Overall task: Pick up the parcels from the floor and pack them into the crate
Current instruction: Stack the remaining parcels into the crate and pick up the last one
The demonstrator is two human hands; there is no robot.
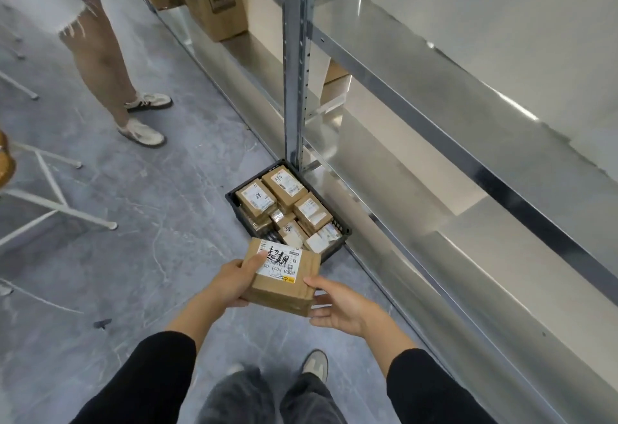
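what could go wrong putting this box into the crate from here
The crate already looks packed with boxes, so the parcel may perch on top and slide off. The right hand only touches its corner while the left hand grips, so it might tip.

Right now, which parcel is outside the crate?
The handwritten-label parcel, gripped by left hand, touched by right hand; other parcels lie inside the black crate.
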